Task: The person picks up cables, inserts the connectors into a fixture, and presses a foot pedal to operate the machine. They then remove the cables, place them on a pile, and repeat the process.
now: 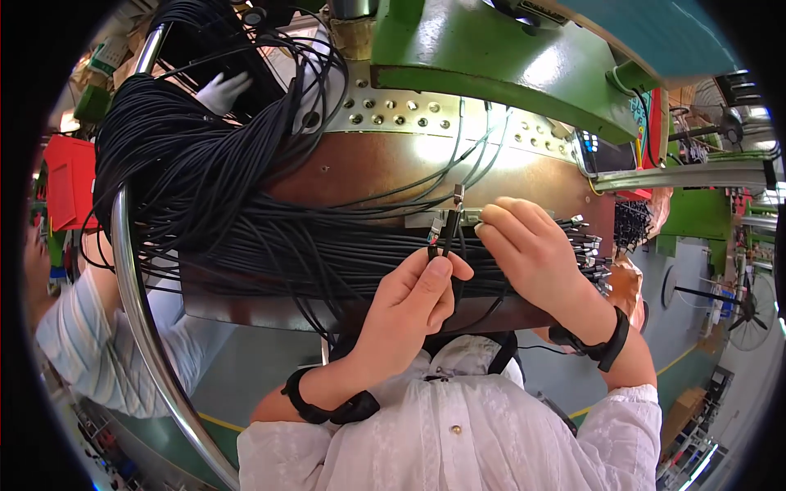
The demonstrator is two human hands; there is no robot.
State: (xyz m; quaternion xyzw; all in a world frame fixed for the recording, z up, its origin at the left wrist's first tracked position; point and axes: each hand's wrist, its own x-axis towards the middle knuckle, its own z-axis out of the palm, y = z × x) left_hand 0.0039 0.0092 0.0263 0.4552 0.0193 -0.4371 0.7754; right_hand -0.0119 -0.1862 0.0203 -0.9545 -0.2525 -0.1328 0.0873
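My left hand [417, 299] is closed around two black cables [449, 233], thumb on top. Their upper ends carry silver metal connectors [458, 194], and at one of them small coloured wires [434, 233] show. To the right of these ends, my right hand [532, 250] has its fingers curled into a pinch. A small silver piece lies beside its fingertips; whether the fingers hold it I cannot tell. Under both hands runs a thick bundle of black cables [327, 254] across the brown metal table [360, 168], its many connector ends [589, 245] fanned out to the right.
A green machine [491, 65] overhangs the table's back, behind a perforated metal strip [393, 114]. More black cables [180, 139] hang over a curved chrome rail [135, 270] at left. A person in a striped sleeve [98, 344] and a gloved hand [223, 92] are on that side.
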